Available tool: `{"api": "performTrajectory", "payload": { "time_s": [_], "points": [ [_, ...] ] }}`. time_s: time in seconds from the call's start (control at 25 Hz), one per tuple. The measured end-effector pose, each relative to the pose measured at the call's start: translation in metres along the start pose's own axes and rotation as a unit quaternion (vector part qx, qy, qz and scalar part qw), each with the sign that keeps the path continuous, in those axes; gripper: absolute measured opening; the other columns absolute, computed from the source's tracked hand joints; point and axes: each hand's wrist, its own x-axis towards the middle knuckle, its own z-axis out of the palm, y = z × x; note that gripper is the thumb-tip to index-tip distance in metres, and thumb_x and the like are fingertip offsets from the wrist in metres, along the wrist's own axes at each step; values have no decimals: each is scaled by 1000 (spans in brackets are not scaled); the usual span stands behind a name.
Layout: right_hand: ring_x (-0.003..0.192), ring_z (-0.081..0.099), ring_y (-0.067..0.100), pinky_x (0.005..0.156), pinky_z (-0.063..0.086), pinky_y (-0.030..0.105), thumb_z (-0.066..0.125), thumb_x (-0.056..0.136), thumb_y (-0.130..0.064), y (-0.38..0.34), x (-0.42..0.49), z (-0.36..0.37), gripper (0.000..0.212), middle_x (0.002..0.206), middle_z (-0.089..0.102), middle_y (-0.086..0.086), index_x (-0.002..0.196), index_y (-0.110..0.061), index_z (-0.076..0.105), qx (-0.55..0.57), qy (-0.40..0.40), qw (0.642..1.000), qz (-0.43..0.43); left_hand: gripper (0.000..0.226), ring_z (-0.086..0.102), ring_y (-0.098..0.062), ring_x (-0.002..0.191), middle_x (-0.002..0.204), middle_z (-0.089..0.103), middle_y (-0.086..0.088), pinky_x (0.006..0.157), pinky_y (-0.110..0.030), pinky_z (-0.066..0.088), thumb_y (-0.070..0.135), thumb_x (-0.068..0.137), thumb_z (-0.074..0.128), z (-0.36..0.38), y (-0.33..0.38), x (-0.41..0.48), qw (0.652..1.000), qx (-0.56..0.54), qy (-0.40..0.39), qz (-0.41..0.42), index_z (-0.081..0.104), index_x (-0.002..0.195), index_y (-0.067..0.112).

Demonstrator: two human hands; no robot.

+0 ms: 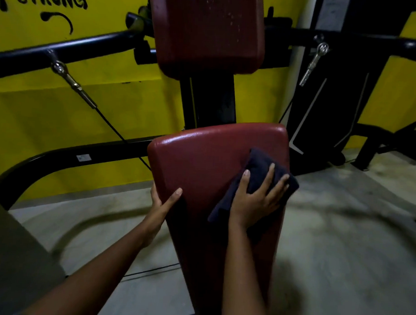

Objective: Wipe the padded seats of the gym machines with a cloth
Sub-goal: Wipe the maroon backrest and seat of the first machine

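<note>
A dark red padded seat [202, 157] runs from the frame's middle down toward me. Above it stands a second red pad, the backrest [206, 32]. My right hand [255, 199] lies flat with spread fingers on a dark blue cloth [261, 168], pressing it onto the seat's right side. My left hand [163, 205] grips the seat's left edge, thumb on top and fingers wrapped underneath.
Black machine arms [64, 46] with steel cable ends [61, 69] reach across on both sides before a yellow wall [62, 110]. A black post [211, 98] joins the two pads. A dark machine frame [334, 102] stands at right; pale floor [341, 232] lies around.
</note>
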Motion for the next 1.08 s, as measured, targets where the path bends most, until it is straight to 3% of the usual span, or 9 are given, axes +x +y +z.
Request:
{"api": "performTrajectory", "payload": {
  "time_s": [0.08,0.24,0.32,0.44,0.56,0.72,0.8,0.96,1.08],
  "points": [
    [137,30,35,105,27,53,53,83,-53,-20,-49,2,64,148,34,19,136,-18,47,58,14,996,67,89,42,-10,130,148,35,10,103,-31,37,52,75,59,-1,1,1,1000,-17,8,11,6,147,40],
    [140,22,31,110,17,44,42,88,-60,-7,-129,5,63,150,29,15,137,-21,41,39,-64,996,-51,70,51,5,110,137,42,16,87,-22,43,36,88,51,0,-13,-5,1000,3,6,12,10,145,40],
    [138,27,33,109,24,49,38,90,-61,43,-137,10,66,148,31,20,138,-16,41,52,-25,998,25,71,49,-1,113,136,39,15,92,-25,40,29,89,56,3,-40,-12,1000,18,-9,-14,9,143,40],
    [137,29,35,107,32,54,34,89,-66,113,-150,6,78,149,29,21,140,-7,38,65,22,978,198,98,39,-9,129,145,33,14,101,-31,36,44,73,74,4,-77,-22,998,49,-24,-19,6,143,45],
    [140,25,31,113,26,47,30,89,-68,115,-149,0,78,152,25,18,142,-11,35,116,13,964,239,110,38,-10,131,148,30,13,105,-34,38,48,63,76,4,-91,-18,998,60,-23,-21,3,144,45],
    [143,15,23,114,16,40,35,95,-51,67,-125,-8,58,153,20,17,142,-17,34,93,-61,993,-39,108,43,-11,128,144,37,10,106,-36,40,39,67,80,8,-104,-18,998,57,-1,-29,6,145,37],
    [144,10,15,115,13,34,33,95,-51,88,-113,-6,57,152,19,14,140,-17,33,73,-67,989,-113,103,40,-8,125,139,35,12,101,-28,38,29,73,77,13,-117,-23,996,77,8,-35,4,146,31],
    [139,26,33,112,26,50,30,94,-56,186,-146,-7,66,149,28,21,140,-9,35,49,-25,993,104,102,36,-5,120,130,32,14,99,-27,35,26,74,75,22,-153,-35,992,106,-6,-60,2,144,31],
    [136,31,38,110,28,45,23,89,-66,221,-195,-13,82,148,29,23,141,-3,34,40,-49,968,241,98,35,-4,119,127,32,15,97,-25,33,24,76,74,26,-170,-39,991,110,-16,-71,3,144,31]
  ]
}}
